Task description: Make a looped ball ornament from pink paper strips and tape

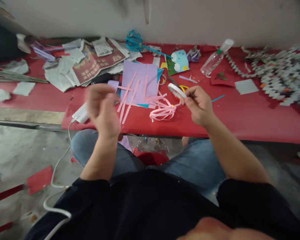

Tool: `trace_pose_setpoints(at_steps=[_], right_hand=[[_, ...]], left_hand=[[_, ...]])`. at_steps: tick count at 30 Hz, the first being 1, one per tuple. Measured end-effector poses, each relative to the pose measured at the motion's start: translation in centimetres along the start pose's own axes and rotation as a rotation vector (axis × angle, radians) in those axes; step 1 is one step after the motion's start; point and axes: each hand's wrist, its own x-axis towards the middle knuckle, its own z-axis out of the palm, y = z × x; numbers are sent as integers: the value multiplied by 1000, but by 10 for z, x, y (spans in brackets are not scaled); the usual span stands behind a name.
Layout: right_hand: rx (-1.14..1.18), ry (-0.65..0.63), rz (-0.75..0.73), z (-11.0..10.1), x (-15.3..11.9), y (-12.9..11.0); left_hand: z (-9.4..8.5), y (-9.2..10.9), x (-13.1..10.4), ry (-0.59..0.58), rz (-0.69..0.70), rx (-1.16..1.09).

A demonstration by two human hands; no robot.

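My right hand point(198, 105) pinches the edge of a narrow white roll of tape point(176, 90), held just over the table. Beside and below it lies a cage of looped pink paper strips point(162, 115), joined at a small yellow spot on its right end. My left hand point(103, 108) is raised above the table's front edge, its fingers smeared by motion, so what they hold, if anything, cannot be made out. Between the hands, loose pink strips point(130, 100) lie across a lilac paper sheet point(140, 80) with blue paper under it.
Behind stand a blue paper-strip ball on a stick point(134, 41), a painted card point(178, 61) and a clear bottle point(216, 58). Newspaper point(97, 63) covers the left back. White folded-paper chains point(282, 76) pile at right. A white power strip point(81, 113) lies by my left hand.
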Motion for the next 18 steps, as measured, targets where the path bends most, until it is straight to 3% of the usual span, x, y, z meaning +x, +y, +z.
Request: trace_pose_setpoints(at_steps=[2, 4, 6, 9, 11, 14, 16, 18], right_hand=[[34, 5, 3, 6, -12, -8], [34, -8, 6, 9, -22, -13], [20, -38, 20, 10, -28, -15], [-14, -91, 52, 13, -34, -18], [-44, -130, 38, 19, -35, -23], [-143, -173, -87, 31, -35, -32], [-198, -233, -191, 38, -35, -36], [-224, -301, -262, 45, -36, -36]], left_hand=[[22, -3, 4, -158, 110, 18], [38, -5, 11, -396, 190, 104], [46, -10, 17, -543, 228, 151], [46, -26, 16, -708, 149, 82], [42, -40, 7, -724, 39, -9], [36, -54, -17, -637, -172, -132], [32, -57, -31, -587, -315, -183], [28, -55, -42, -575, -368, -208]])
